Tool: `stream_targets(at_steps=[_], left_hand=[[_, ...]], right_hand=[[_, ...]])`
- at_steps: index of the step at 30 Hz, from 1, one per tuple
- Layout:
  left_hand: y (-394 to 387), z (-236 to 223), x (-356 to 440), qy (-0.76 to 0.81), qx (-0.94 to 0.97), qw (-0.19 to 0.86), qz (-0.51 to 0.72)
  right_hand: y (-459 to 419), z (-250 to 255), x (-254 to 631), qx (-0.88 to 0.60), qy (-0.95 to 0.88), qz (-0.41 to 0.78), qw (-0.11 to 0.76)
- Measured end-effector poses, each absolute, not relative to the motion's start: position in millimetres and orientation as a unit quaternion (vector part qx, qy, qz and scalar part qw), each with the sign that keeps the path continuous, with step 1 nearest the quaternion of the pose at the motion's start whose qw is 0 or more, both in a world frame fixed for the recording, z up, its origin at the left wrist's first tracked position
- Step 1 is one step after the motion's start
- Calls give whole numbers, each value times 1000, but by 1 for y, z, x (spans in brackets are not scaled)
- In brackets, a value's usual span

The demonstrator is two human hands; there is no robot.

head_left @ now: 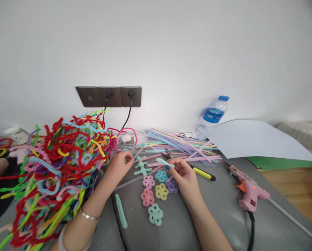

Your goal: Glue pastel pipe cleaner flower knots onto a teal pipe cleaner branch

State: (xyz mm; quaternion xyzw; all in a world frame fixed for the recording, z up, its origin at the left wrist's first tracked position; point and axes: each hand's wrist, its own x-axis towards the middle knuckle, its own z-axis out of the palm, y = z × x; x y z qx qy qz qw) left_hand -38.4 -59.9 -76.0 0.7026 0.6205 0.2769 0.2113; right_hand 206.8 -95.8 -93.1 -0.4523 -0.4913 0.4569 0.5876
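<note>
My left hand (pixel 120 164) is pinched shut on the end of a thin pale pipe cleaner by the edge of a big tangled pile of coloured pipe cleaners (pixel 53 167). My right hand (pixel 182 171) grips a short mint-green pipe cleaner piece (pixel 164 162) between its fingertips. Between and below the hands lie several small pipe-cleaner flowers (pixel 156 190) in pink, blue, yellow, purple and mint, plus a mint cross-shaped piece (pixel 142 169). A straight mint piece (pixel 121 211) lies by my left forearm.
A bundle of straight pastel pipe cleaners (pixel 182 144) lies behind the hands. Pliers with yellow handles (pixel 198 170) sit beside my right hand. A pink glue gun (pixel 246 190) lies at right, with white paper (pixel 255 139), a water bottle (pixel 210 116) and wall sockets (pixel 109 96) behind.
</note>
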Motion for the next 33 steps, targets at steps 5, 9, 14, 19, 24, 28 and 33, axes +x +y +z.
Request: stream_targets(at_steps=[5, 9, 14, 19, 24, 28, 33], left_hand=[[-58, -71, -47, 621, 686, 227, 303], [-56, -71, -51, 616, 682, 239, 312], [-55, -75, -48, 605, 694, 241, 308], [-53, -81, -35, 592, 717, 232, 287], [-52, -83, -25, 592, 731, 213, 263], [-52, -83, -22, 594, 739, 201, 246], [-49, -88, -24, 593, 744, 199, 236]], right_hand=[[-95, -93, 206, -454, -492, 454, 588], [-96, -93, 206, -457, -494, 450, 587], [-96, -93, 206, -460, -493, 447, 587], [-97, -94, 205, -460, -494, 448, 587], [-97, -95, 205, -452, -489, 451, 594], [-97, -94, 205, -454, -488, 448, 596], [-97, -94, 204, -452, -489, 448, 597]])
